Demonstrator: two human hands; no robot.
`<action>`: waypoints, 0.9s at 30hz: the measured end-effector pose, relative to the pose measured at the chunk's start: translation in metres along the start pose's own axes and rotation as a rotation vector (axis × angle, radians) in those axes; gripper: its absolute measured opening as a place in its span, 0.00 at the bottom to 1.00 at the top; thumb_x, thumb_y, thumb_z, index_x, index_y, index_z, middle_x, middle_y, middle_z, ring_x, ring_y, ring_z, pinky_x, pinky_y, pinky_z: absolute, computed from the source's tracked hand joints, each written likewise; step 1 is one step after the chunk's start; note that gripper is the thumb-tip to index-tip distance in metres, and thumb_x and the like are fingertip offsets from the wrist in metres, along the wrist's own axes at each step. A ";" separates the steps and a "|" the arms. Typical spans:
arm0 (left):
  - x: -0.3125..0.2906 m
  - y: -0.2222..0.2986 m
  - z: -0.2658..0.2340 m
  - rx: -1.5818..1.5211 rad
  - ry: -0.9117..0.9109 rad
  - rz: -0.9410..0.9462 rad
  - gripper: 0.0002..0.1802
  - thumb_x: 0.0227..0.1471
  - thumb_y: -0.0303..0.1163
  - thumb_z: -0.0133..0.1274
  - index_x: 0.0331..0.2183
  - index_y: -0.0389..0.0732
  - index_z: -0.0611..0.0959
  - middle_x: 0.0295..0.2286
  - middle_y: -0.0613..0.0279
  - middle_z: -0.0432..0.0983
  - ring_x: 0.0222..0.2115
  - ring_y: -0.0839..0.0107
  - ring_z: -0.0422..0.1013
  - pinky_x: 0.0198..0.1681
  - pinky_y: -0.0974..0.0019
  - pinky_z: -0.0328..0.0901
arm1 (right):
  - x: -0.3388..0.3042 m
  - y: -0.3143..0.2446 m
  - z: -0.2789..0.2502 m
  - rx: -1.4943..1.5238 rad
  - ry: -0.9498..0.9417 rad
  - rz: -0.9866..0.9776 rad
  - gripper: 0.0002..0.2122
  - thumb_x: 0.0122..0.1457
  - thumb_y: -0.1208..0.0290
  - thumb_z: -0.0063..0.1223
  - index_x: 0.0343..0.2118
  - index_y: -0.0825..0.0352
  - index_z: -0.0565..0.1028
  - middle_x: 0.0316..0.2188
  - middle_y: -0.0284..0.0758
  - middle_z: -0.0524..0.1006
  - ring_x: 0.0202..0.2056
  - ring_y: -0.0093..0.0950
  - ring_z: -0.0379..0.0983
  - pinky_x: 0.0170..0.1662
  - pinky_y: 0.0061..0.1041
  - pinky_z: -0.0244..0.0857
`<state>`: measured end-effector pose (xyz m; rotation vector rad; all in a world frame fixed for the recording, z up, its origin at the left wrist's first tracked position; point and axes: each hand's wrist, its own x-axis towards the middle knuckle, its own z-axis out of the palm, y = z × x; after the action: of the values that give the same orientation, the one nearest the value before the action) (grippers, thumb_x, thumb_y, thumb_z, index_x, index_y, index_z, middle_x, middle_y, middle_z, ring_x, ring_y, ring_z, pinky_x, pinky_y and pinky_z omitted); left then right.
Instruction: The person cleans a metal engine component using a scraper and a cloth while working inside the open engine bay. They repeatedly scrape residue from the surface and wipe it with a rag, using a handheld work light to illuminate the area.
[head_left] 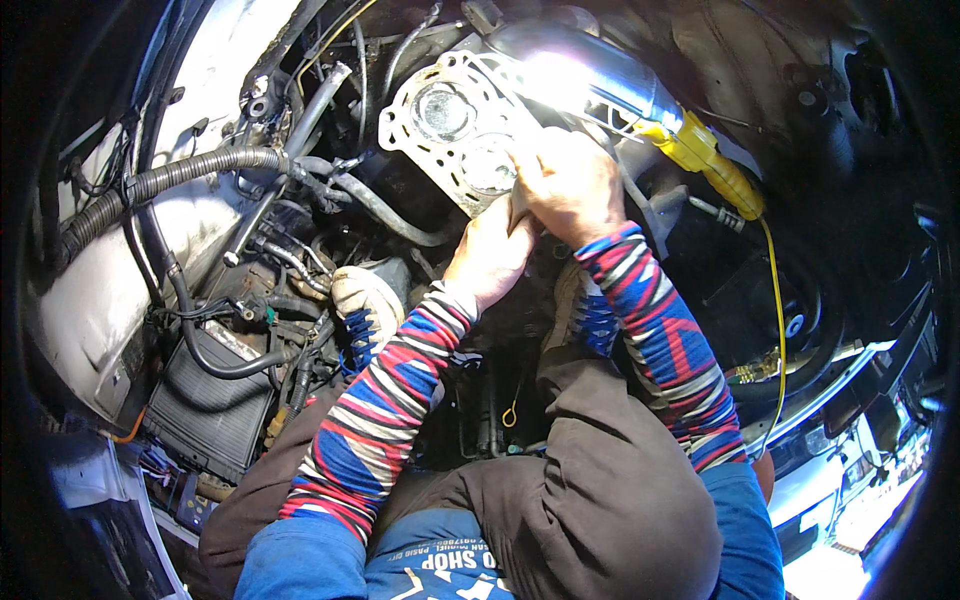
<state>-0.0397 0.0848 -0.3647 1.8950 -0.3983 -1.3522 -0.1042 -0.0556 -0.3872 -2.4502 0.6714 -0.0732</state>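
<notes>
An engine block (459, 147) lies beyond my hands, its flat top face exposed. Two round piston tops show in it, the far piston (443, 112) and the near piston (488, 168). My left hand (490, 255) is closed at the block's near edge, fingers pointing away from me. Just to its right, my right hand (575, 190) bends over the block with its fingers pressed together. The two hands meet at the fingertips. Whatever they pinch there is hidden by the fingers and washed out by glare.
A lit work lamp with a yellow handle (705, 165) lies right of the block, its yellow cord (778, 310) trailing toward me. At left are a corrugated hose (205, 172), a bent black hose (225, 365) and a radiator (210, 400). My shoes (368, 305) stand inside the engine bay.
</notes>
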 end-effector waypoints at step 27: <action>0.009 0.010 -0.022 0.254 -0.114 0.130 0.18 0.60 0.36 0.45 0.43 0.31 0.77 0.36 0.39 0.78 0.40 0.46 0.74 0.46 0.56 0.66 | 0.024 -0.006 0.005 -0.157 -0.243 -0.141 0.17 0.61 0.66 0.46 0.53 0.55 0.76 0.35 0.41 0.82 0.33 0.41 0.80 0.36 0.39 0.75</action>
<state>-0.0151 0.0817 -0.3602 1.9604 -0.7695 -1.3787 -0.0796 -0.0600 -0.3902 -2.5978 0.4112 0.2274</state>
